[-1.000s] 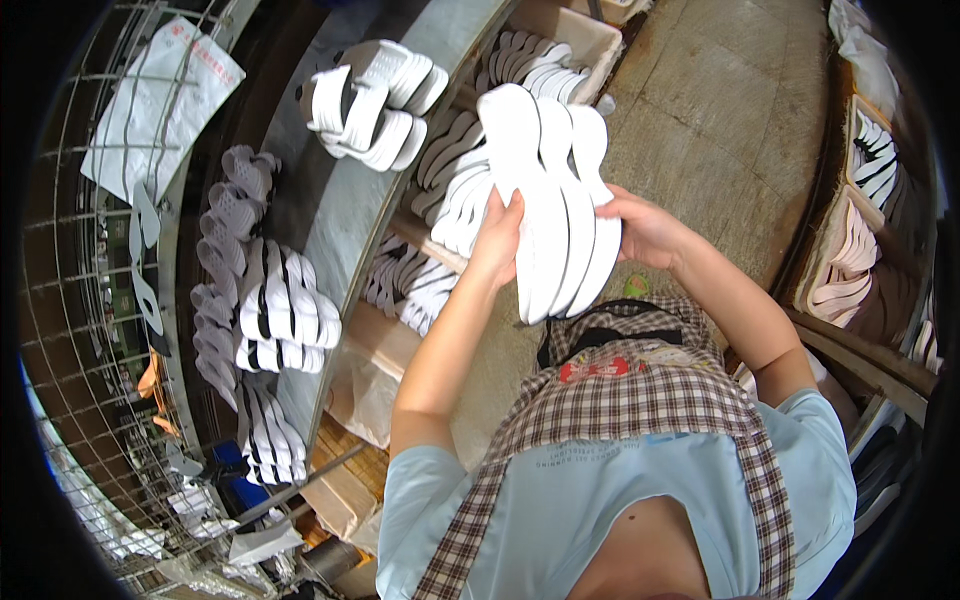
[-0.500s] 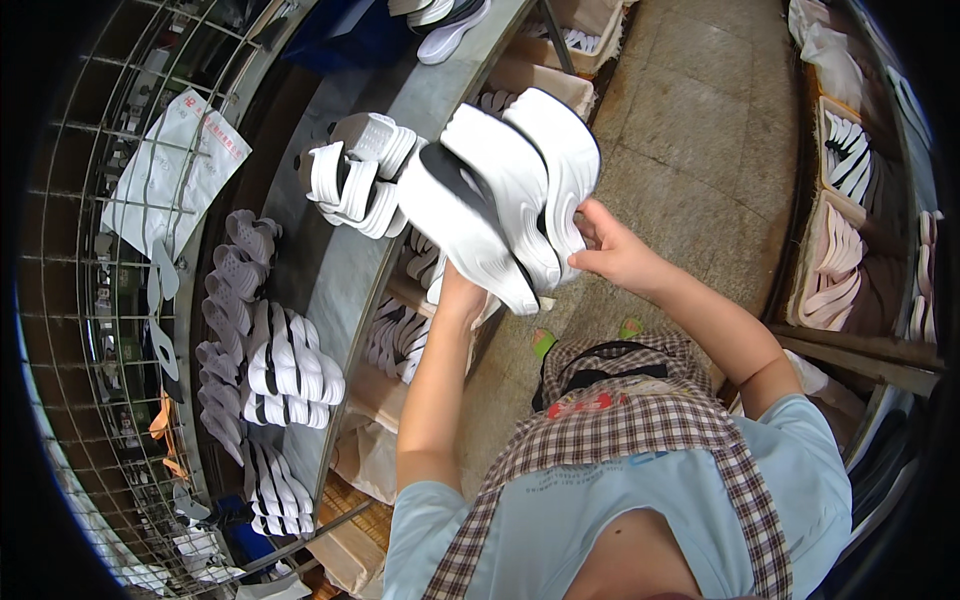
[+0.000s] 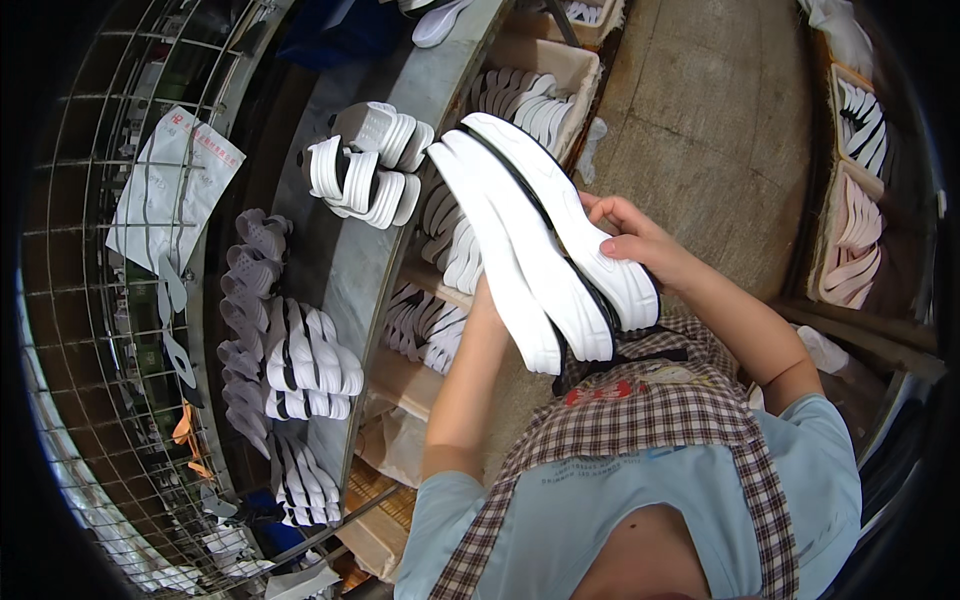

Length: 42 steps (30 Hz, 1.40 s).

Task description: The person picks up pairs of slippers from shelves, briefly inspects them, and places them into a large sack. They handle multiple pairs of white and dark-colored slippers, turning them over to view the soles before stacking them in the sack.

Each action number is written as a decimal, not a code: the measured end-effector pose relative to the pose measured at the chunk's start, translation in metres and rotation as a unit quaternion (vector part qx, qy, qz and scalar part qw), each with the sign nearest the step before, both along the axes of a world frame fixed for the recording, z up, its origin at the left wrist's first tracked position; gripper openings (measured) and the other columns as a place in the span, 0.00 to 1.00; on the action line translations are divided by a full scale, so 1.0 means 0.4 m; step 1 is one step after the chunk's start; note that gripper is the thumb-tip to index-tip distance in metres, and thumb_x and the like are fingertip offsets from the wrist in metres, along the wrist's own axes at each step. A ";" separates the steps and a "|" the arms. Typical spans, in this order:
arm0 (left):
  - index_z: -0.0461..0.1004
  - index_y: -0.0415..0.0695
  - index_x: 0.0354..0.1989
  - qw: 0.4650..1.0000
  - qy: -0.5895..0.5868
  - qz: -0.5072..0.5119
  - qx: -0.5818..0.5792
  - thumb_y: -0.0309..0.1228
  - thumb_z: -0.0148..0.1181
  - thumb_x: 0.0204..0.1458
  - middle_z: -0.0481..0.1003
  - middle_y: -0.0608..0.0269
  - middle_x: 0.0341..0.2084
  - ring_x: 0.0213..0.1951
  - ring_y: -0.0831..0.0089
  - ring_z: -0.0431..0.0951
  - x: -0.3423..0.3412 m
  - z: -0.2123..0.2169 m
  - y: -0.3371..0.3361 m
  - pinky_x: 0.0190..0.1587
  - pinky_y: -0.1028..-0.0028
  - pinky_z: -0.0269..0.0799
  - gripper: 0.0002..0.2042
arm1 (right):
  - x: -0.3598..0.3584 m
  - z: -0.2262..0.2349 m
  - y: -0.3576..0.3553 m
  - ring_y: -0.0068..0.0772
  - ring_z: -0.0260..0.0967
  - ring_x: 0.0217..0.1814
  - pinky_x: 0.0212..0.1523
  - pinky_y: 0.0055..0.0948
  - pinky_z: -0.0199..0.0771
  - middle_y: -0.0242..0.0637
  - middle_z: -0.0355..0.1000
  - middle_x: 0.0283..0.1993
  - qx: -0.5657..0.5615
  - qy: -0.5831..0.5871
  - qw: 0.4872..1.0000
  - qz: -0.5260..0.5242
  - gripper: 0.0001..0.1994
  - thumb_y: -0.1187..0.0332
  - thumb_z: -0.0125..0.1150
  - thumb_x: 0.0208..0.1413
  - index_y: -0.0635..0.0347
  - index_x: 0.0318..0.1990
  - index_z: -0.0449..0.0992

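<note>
Several white shoe soles [image 3: 515, 245] with black inner faces are held stacked side by side in front of my body, lengthwise and tilted. From behind and below, my left hand [image 3: 485, 300] supports them; its fingers are hidden by the soles. My right hand [image 3: 640, 240] grips the rightmost sole [image 3: 575, 205] at its right edge, thumb on the near side and fingers behind. On the metal bench to the left sits a small pile of white and grey soles [image 3: 370, 180], apart from my hands.
More white soles [image 3: 310, 360] and a row of grey soles [image 3: 245, 310] line the bench [image 3: 345, 290]. Below it stand bins [image 3: 580, 65] of soles. A wire grid [image 3: 75, 300] rises at far left. Across the floor [image 3: 690, 130], a bin of pinkish soles [image 3: 850, 245] stands right.
The soles have swung from fanned and tilted up to lying closer together, their lower ends now nearer my body. My right hand has moved right along with them. The view has shifted slightly.
</note>
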<state>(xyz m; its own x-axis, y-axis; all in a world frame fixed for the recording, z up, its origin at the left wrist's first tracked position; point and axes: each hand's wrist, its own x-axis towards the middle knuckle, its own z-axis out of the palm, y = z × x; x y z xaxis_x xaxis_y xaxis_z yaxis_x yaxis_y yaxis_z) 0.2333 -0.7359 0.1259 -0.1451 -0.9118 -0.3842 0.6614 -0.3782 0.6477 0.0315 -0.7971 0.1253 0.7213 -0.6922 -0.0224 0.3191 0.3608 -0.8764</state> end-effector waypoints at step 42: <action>0.58 0.37 0.37 0.906 0.418 0.049 -0.050 0.45 0.50 0.54 0.59 0.59 0.27 0.33 0.65 0.67 0.046 0.056 0.046 0.37 0.69 0.72 0.20 | -0.011 -0.116 0.009 0.45 0.66 0.56 0.58 0.39 0.65 0.50 0.61 0.59 0.351 -0.236 0.906 0.000 0.39 0.61 0.53 0.41 0.64 0.64 0.51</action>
<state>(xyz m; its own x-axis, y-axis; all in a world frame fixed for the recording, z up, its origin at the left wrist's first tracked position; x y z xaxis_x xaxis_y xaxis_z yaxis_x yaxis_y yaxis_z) 0.2516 -0.7176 0.1483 -0.2634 -0.9603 -0.0916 0.9638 -0.2580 -0.0670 0.0270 -0.7936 0.0788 0.7653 -0.6270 -0.1454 0.5985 0.7764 -0.1976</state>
